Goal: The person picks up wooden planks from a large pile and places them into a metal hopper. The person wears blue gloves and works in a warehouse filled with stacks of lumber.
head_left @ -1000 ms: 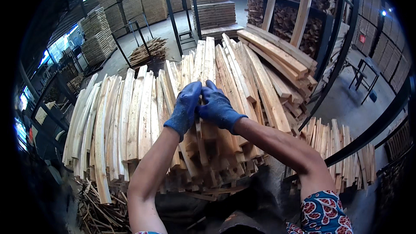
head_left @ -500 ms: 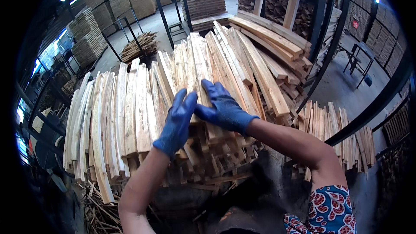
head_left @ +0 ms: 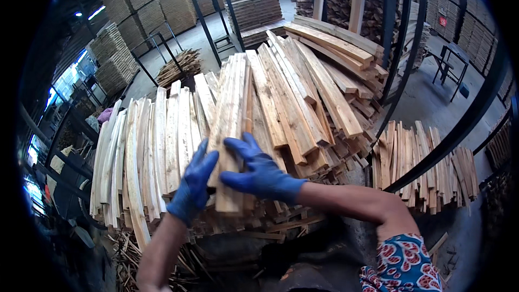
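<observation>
Fingers of the left hand (head_left: 193, 186) in a blue rubber glove are pressed together, cupping the left edge of a bundle of pale rough-sawn wooden slats (head_left: 231, 130). The right hand (head_left: 259, 173), gloved the same, lies across the bundle's near end, fingers spread, thumb underneath. The bundle rests atop a wide heap of similar wooden slats (head_left: 146, 157). Longer brown planks (head_left: 324, 92) lie just right. Behind stands a black metal frame (head_left: 216, 16).
</observation>
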Demonstrator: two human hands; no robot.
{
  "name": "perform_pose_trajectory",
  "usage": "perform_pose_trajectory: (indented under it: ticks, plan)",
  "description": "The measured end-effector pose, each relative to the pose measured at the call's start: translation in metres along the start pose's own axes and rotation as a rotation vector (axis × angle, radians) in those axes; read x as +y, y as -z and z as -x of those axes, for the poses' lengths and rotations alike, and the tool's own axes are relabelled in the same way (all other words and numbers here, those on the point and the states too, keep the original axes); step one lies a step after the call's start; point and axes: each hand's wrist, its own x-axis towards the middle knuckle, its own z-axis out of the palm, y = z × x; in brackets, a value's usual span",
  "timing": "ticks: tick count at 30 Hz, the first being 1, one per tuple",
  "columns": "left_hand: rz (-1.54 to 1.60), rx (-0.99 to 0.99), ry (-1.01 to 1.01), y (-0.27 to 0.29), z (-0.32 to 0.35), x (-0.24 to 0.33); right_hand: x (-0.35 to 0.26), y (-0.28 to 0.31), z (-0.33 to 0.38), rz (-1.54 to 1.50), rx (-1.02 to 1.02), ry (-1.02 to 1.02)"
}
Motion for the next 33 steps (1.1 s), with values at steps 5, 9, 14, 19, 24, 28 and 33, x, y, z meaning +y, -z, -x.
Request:
perform_pose_trajectory:
  ticks: [5,9,14,19,24,28,33]
  plan:
    - [-0.070,-0.066,-0.042,-0.009,0.009,0.008,0.004,0.043,-0.028,0.032,0.143,-0.172]
    - [0.390,-0.042,0.068,-0.029,0.009,-0.014,0.016,0.042,-0.037,-0.249,0.110,-0.290]
    - [0.392,-0.134,0.101,-0.023,0.008,0.009,0.010,0.046,-0.028,-0.723,0.020,-0.336]
    - [0.170,-0.066,-0.165,0.002,0.016,0.059,-0.008,0.047,-0.009,-1.057,-0.125,-0.445]
    - [0.815,0.026,0.379,0.008,0.019,0.104,-0.010,0.044,-0.004,-0.775,-0.163,-0.248]
    - [1.076,0.097,0.330,0.030,-0.014,0.117,-0.050,0.090,-0.033,-0.576,-0.192,0.200]
    - [0.801,0.195,-0.001,0.030,-0.109,0.076,-0.105,0.141,-0.106,-0.574,-0.184,0.410]
